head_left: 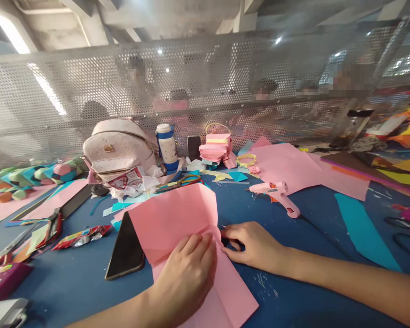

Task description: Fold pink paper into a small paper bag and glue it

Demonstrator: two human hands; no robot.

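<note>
A pink paper sheet (177, 218), partly folded with one flap raised, lies on the blue table (287, 291) in front of me. My left hand (187, 273) lies flat on the paper's lower part, fingers stretched out and pressing it down. My right hand (256, 246) rests on the table at the paper's right edge, fingers curled and pinching the fold where the flap meets the sheet. A dark phone (126, 248) lies just left of the paper, partly under it.
A pink glue gun (276, 193) lies beyond my right hand. A pale backpack (118, 148), a white-and-blue bottle (166, 146) and a pink paper stack (217, 148) stand at the back. Large pink sheets (294, 166), a teal strip (362, 232), scissors (406, 228) and snack wrappers (84, 236) lie around.
</note>
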